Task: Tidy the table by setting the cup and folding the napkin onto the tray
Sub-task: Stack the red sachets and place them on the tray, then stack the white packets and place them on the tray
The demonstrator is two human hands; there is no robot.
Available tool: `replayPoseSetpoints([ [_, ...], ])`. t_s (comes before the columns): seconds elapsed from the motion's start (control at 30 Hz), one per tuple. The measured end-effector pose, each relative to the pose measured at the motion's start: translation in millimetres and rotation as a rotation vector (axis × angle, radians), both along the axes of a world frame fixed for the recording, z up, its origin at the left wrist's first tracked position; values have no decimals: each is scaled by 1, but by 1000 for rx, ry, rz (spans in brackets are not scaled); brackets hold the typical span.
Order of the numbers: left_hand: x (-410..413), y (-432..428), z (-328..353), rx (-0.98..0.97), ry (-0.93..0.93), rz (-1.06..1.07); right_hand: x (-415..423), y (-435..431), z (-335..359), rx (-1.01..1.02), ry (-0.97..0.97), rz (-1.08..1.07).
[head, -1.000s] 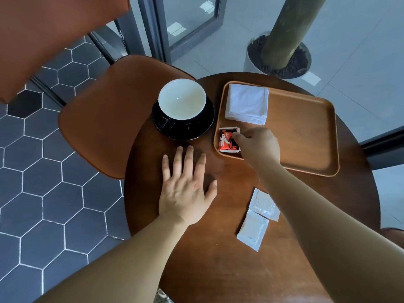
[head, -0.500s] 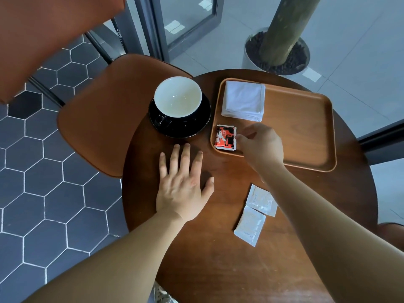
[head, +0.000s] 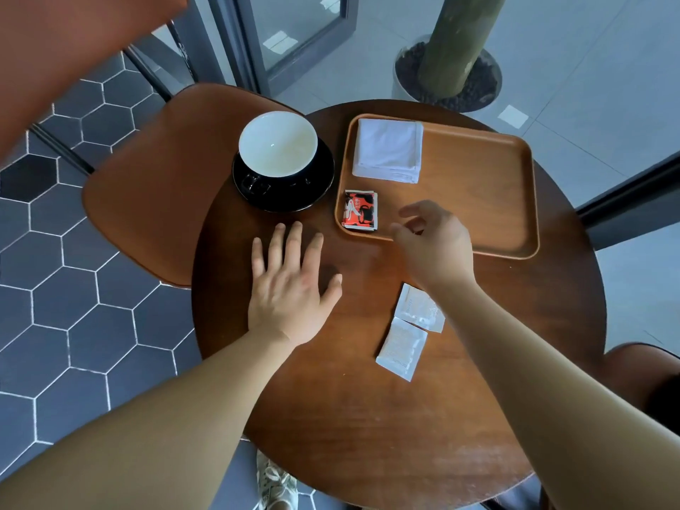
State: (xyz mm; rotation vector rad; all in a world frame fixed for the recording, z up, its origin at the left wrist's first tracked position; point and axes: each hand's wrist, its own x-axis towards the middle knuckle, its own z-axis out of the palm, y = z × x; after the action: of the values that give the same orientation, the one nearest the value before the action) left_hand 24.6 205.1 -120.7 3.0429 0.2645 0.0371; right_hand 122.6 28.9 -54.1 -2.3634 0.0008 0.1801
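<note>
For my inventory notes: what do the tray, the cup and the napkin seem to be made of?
Tray: likely wood, matte, faint grain. Cup: probably glazed ceramic, glossy white inside, bright highlight. Napkin: cloth or thick paper, white, folded layers; cannot tell which.

Your right hand [head: 438, 248] covering part of the near rim of the tray [head: 515, 255], your forearm overlapping one white sachet [head: 414, 305], print on the red packet [head: 360, 209] unreadable

Smooth wooden table [head: 368, 417], matt wooden tray [head: 478, 200], white cloth napkin [head: 388, 149], glossy ceramic cup [head: 277, 143], glossy black saucer [head: 316, 185]
</note>
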Motion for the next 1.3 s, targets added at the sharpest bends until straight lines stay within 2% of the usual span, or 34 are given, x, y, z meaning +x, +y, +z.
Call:
replayPoseSetpoints([
  [0.3, 3, -3, 13, -96, 73, 23, -46, -60, 0, -61, 4, 0],
  [0.4, -5, -19, 29, -189, 2, 50, -58, -77, -8, -90, -13, -6],
  [0.5, -26, -51, 44, -301, -55, -44, -71, -82, -16, -261, -46, 135],
  [0.57, -38, -76, 48, -257, 24, -112, -76, -79, -21, -385, -48, 259],
  [0.67, -45, -104, 47, -139, 130, -131, -75, -77, -25, -448, -69, 269],
  [0.77, -46, -119, 44, -106, 158, -133, -71, -85, -25, -394, -40, 162],
  [0.93, -43, -119, 46, -245, 146, -95, -71, -112, -19, 2, 198, -90],
  [1.0, -43, -112, 49, -286, 131, -64, -74, -118, -13, 80, 101, -158],
  [1.1, -44, -103, 51, -318, 115, -29, -84, -115, -3, -78, -257, -32],
  [1.13, -45, -100, 52, -324, 115, -23, -90, -113, -3, -115, -267, 64],
  [1.23, -48, -96, 53, -310, 116, -49, -109, -109, -9, -180, -91, 300],
  [1.3, -50, -93, 52, -291, 90, -105, -118, -112, -16, -131, -51, 240],
])
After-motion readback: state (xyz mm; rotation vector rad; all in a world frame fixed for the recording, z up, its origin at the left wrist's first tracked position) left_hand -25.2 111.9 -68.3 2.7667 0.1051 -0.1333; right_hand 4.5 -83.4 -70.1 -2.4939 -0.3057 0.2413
